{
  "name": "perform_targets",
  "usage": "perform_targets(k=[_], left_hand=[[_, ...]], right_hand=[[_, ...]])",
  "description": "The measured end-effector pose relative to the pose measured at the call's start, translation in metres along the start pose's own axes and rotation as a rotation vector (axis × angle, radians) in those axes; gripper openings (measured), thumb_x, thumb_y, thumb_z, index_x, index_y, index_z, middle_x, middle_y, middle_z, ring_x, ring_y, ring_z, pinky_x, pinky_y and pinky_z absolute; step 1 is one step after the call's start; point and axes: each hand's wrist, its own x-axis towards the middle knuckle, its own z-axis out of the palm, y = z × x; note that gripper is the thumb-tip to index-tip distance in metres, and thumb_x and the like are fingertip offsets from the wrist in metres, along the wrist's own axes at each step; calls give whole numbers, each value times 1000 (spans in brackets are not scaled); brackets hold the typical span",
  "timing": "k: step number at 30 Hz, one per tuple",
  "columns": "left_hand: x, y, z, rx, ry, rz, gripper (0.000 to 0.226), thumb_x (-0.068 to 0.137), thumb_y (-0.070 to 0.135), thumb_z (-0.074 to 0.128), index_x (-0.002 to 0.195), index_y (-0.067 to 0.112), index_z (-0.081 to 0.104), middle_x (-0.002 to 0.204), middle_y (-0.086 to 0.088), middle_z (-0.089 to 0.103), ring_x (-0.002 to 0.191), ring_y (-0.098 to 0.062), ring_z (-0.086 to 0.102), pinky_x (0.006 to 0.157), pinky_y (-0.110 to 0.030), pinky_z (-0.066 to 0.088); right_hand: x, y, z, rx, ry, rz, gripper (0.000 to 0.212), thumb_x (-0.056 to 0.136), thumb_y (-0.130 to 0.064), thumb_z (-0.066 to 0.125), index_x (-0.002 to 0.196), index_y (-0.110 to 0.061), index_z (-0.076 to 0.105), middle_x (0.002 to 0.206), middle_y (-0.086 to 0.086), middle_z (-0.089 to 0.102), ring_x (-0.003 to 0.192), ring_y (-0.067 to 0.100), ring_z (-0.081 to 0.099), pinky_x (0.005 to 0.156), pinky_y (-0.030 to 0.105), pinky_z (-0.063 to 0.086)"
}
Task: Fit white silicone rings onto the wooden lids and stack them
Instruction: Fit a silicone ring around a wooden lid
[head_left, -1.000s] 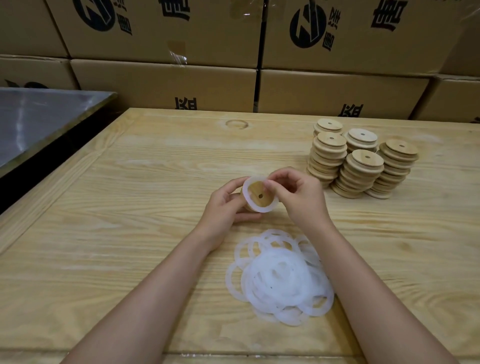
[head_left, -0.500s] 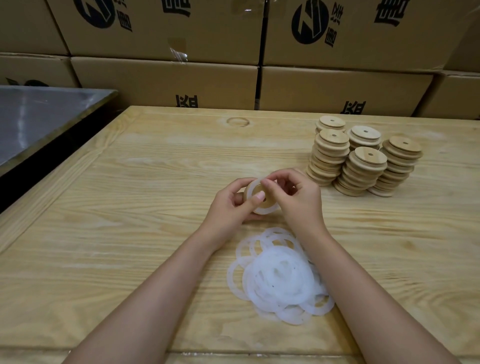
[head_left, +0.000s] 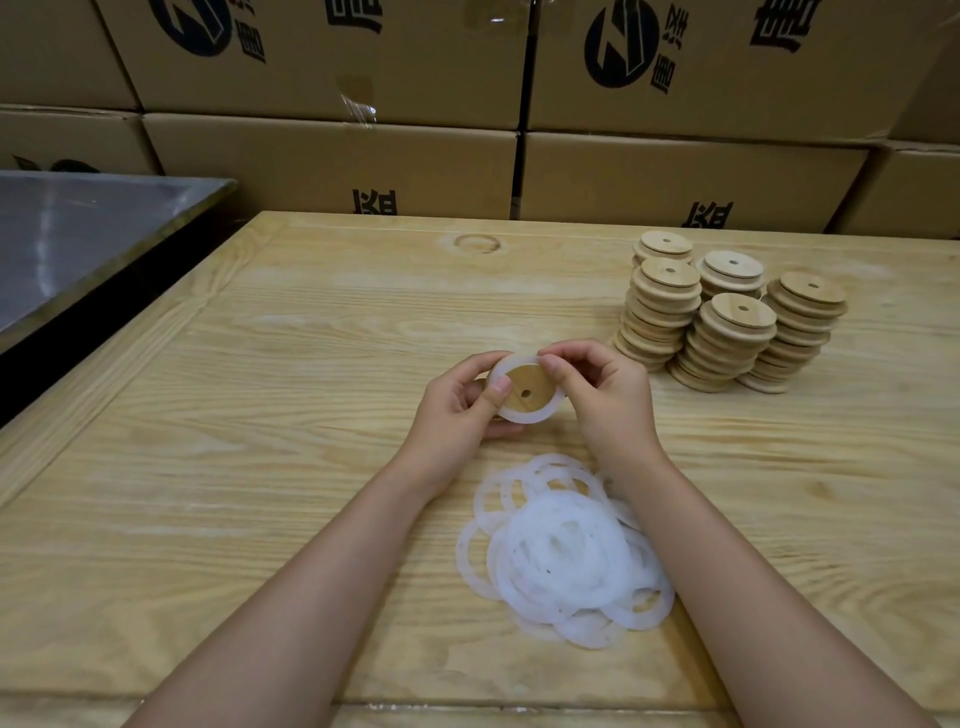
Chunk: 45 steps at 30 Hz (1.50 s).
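Lid (head_left: 525, 388) w/ ring (head_left: 527, 417) at rim, gripped by left hand (head_left: 460, 410) & right hand (head_left: 605, 400) mid-table (head_left: 260, 415), 5 stacks (head_left: 727, 332) right.

The ring (head_left: 525, 416) now sits evenly round the lid (head_left: 536, 381).

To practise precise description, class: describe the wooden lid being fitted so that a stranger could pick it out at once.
On the pale wooden table, beyond the heap of loose white rings, the left hand and right hand meet. Between them is the wooden lid, a white ring around it: the only lid held, unlike the stacks far right.
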Motion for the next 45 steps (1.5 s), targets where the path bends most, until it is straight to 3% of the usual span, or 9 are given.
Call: perform_targets(k=[5, 11, 18, 22, 25, 29, 33, 40, 45], left_hand=[[1, -2, -1, -27, 27, -14, 27, 94, 9, 53, 121, 7, 55, 84, -6, 73, 86, -18, 71, 68, -29, 58], [3, -1, -5, -84, 50, -49, 15, 95, 12, 53, 107, 16, 61, 85, -5, 73, 87, -20, 70, 66, -32, 58], [6, -1, -6, -167, 72, -126, 14, 97, 9, 46, 102, 9, 59, 91, -10, 70, 84, -26, 70, 64, -37, 59], [6, -1, -5, -163, 100, -158, 12, 96, 21, 51, 96, 11, 57, 91, -9, 69, 81, -25, 71, 63, -39, 59], [6, -2, -3, -76, 77, -123, 23, 92, 33, 57, 101, 14, 64, 89, -4, 71, 83, -24, 71, 62, -37, 58], [4, 1, -3, -82, 103, -112, 18, 93, 29, 57, 93, 21, 74, 93, -3, 70, 85, -24, 71, 61, -37, 58], [5, 1, -3, -116, 155, -115, 18, 93, 27, 58, 94, 16, 73, 91, -6, 72, 82, -26, 71, 59, -37, 57], [5, 2, -2, -126, 165, -119, 26, 94, 27, 56, 103, 7, 69, 97, -15, 71, 83, -30, 71, 57, -38, 57], [5, 4, -3, -145, 178, -130, 23, 94, 27, 56, 98, 10, 70, 90, -8, 72, 78, -27, 71, 55, -35, 57]], right_hand=[[2, 2, -1, 27, 12, 9, 17, 85, -5, 68, 79, -21, 68, 74, -12, 69, 74, 3, 63, 69, 15, 49], [1, 3, 0, 8, -21, 7, 14, 88, -6, 64, 85, -20, 67, 81, -8, 68, 78, 6, 62, 73, 19, 50], [-3, 7, 6, -31, 18, 103, 9, 90, -17, 63, 81, -18, 61, 77, -4, 65, 71, 7, 58, 72, 28, 52], [-4, 5, 9, -31, -29, 81, 10, 89, -13, 63, 81, -18, 62, 75, -7, 63, 69, 1, 58, 68, 18, 49], [-5, 4, 11, -60, -51, 72, 9, 90, -13, 63, 82, -17, 62, 78, -4, 62, 72, 5, 57, 69, 21, 49], [-7, 5, 12, -37, -47, 79, 6, 88, -15, 66, 82, -15, 63, 82, -2, 64, 75, 6, 60, 70, 20, 50], [-7, 6, 13, 24, -49, 113, 7, 84, -12, 70, 79, -15, 66, 77, -8, 67, 74, 2, 62, 69, 14, 49], [-2, 6, 8, 244, -63, 280, 15, 83, -5, 68, 70, -12, 68, 77, 0, 72, 80, 15, 69, 83, 30, 54], [-1, 5, 9, 245, -53, 306, 11, 83, -7, 69, 73, -12, 68, 82, 7, 72, 83, 19, 69, 87, 34, 54]])
